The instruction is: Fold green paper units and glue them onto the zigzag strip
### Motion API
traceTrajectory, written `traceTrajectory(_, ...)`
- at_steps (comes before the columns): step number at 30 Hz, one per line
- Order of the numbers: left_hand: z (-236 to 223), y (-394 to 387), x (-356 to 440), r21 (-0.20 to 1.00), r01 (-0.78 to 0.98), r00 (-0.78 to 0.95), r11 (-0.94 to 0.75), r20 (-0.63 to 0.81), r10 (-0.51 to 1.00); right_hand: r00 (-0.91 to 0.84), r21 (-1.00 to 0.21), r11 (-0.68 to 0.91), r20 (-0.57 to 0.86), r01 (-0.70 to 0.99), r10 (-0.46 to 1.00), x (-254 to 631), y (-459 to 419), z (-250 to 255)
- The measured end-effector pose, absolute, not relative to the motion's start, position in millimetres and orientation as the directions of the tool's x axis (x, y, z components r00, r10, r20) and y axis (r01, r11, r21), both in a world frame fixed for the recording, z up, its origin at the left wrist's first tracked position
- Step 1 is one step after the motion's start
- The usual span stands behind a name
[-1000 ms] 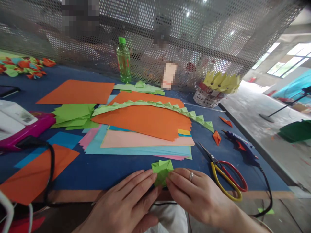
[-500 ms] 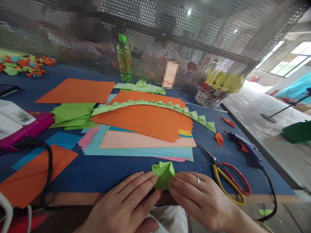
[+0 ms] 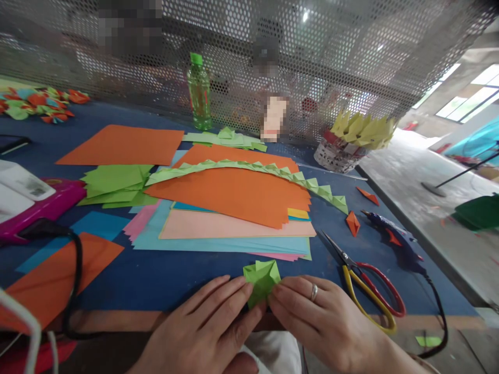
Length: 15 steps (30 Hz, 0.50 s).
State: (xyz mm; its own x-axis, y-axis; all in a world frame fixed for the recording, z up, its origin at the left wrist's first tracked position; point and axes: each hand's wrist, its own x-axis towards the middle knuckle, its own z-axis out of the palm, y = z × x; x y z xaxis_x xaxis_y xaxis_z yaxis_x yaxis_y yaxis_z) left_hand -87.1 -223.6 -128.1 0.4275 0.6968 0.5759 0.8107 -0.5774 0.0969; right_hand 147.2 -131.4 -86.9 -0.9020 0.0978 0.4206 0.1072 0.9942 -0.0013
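Observation:
A small piece of green folded paper [image 3: 263,280] lies at the front edge of the table, its creased flaps facing up. My left hand [image 3: 210,317] grips its left side, fingertips on top and the thumb near the lower edge. On the other side, my right hand [image 3: 315,309], with a ring on one finger, pinches the lower right edge, its fingers pressed together. The fingers hide the paper's lower corners. Just right of my right hand lie scissors [image 3: 364,285] with one red and one yellow handle, blades pointing away.
Beyond the hands lies a stack of coloured sheets [image 3: 234,228] with a pale green folded strip [image 3: 234,165] across it. A glue gun [image 3: 395,236] rests at right, near a pot [image 3: 339,150]. A green bottle [image 3: 199,93] stands before the perforated screen [image 3: 234,31].
My left thumb has slid a little right and upward along the paper's lower edge. The folded paper stays in almost the same place, and the view has shifted slightly.

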Motion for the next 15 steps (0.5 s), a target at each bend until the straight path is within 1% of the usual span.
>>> traceTrajectory(2, -133, -227, -85, 0.126, 0.810, 0.403, -0.573, 0.590, 0.699, -0.903, 0.006, 0.994, 0.418, 0.108, 0.096, 149, -131, -88)
traceTrajectory(6, -135, -228, -84, 0.137, 0.803, 0.405, -0.581, 0.590, 0.698, -0.900, 0.024, 0.993, 0.427, 0.113, 0.092, 149, -130, -91)
traceTrajectory(8, -135, -225, -84, 0.114, 0.802, 0.411, -0.586, 0.607, 0.681, -0.897, 0.025, 0.992, 0.431, 0.121, 0.099, 148, -130, -92)
traceTrajectory(12, -132, -218, -88, 0.041, 0.787, 0.447, -0.615, 0.649, 0.615, -0.890, -0.013, 0.986, 0.428, 0.165, 0.155, 147, -132, -92)
traceTrajectory(15, -129, -218, -91, 0.018, 0.777, 0.505, -0.630, 0.580, 0.640, -0.876, -0.011, 0.983, 0.451, 0.184, 0.169, 148, -134, -91)
